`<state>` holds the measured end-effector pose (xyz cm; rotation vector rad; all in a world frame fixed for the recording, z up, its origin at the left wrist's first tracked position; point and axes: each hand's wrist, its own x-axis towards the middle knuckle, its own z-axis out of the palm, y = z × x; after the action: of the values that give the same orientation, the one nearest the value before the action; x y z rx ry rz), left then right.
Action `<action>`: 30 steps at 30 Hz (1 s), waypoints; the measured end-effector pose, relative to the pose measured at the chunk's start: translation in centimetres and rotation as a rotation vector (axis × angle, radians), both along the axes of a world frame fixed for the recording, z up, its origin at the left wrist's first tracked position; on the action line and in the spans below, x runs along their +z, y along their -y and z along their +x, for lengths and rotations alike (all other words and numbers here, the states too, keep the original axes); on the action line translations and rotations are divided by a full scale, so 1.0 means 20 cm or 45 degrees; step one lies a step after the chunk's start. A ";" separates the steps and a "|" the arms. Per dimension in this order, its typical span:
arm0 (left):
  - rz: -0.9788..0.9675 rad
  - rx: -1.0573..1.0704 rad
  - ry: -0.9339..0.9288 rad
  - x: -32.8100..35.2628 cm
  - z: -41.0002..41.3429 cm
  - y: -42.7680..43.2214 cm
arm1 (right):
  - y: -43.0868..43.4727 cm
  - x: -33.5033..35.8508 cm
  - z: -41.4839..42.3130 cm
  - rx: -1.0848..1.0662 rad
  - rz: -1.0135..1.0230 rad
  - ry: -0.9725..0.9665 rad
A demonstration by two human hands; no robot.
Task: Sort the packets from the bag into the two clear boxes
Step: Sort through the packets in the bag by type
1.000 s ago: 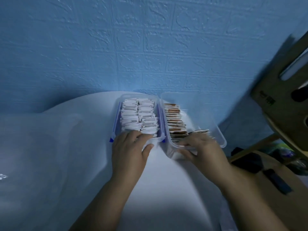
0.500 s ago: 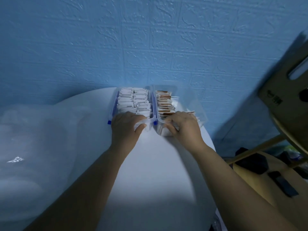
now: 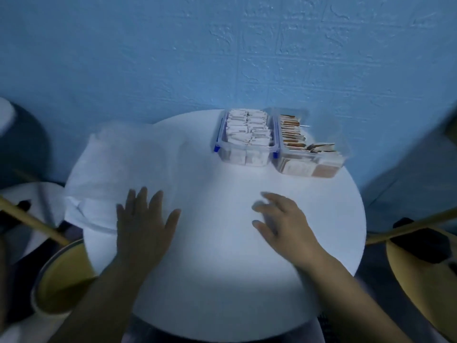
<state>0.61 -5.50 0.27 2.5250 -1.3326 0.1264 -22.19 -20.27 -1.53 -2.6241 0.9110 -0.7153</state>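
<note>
Checking bag point(image 3: 118, 164) for leftovers is the step imo: flatten it w/ left hand point(image 3: 142, 226), feel for strays. Both hands empty, fingers spread; right hand point(image 3: 284, 224) over surface point(image 3: 222, 268). Far edge: left box point(image 3: 220, 129) holds white packets point(image 3: 247, 129), right box point(image 3: 326, 129) brown packets point(image 3: 291, 134), side by side.

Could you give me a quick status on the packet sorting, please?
Left hand open beside the bag. Right hand open, holding nothing. Left box: white packets; right box: brown packets; both untouched.
</note>
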 end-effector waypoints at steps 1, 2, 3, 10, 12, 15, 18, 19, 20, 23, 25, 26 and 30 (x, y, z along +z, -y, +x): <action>0.103 -0.011 -0.084 -0.02 -0.02 -0.03 | -0.03 -0.02 0.00 0.001 0.013 -0.083; 0.162 -0.034 -0.155 -0.04 -0.06 -0.05 | -0.04 -0.02 -0.01 0.006 0.029 -0.151; 0.145 -0.071 -0.200 -0.05 -0.10 -0.07 | -0.06 -0.02 -0.02 0.010 0.041 -0.186; 0.040 -0.518 -0.088 -0.05 -0.60 -0.12 | -0.28 0.12 -0.10 0.189 0.524 0.049; 0.019 -0.679 -0.231 0.01 -0.69 -0.13 | -0.34 0.11 -0.10 0.252 0.576 0.110; -0.150 -0.792 -0.425 0.08 -0.64 -0.16 | -0.39 0.09 -0.12 0.297 0.715 0.057; -0.533 -0.706 -0.142 0.11 -0.50 -0.23 | -0.40 0.07 -0.18 0.404 0.526 -0.152; -0.589 -0.676 0.002 0.10 -0.45 -0.26 | -0.40 0.07 -0.19 0.403 0.473 -0.214; -0.568 -0.677 0.107 0.08 -0.40 -0.30 | -0.41 0.07 -0.21 0.396 0.440 -0.262; -0.220 -0.758 0.148 -0.01 -0.29 -0.41 | -0.44 0.08 -0.24 0.421 0.345 -0.378; 0.018 -0.808 0.148 -0.06 -0.26 -0.46 | -0.45 0.07 -0.25 0.396 0.275 -0.401; 0.057 -0.829 0.162 -0.08 -0.25 -0.47 | -0.46 0.07 -0.25 0.362 0.268 -0.358; -0.124 -0.872 0.130 -0.10 -0.25 -0.45 | -0.49 0.07 -0.28 0.294 0.020 -0.093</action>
<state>-4.37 3.52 -1.68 1.8738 -2.0842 0.1693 -27.89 -10.50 -0.08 -2.6977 0.6144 -0.5543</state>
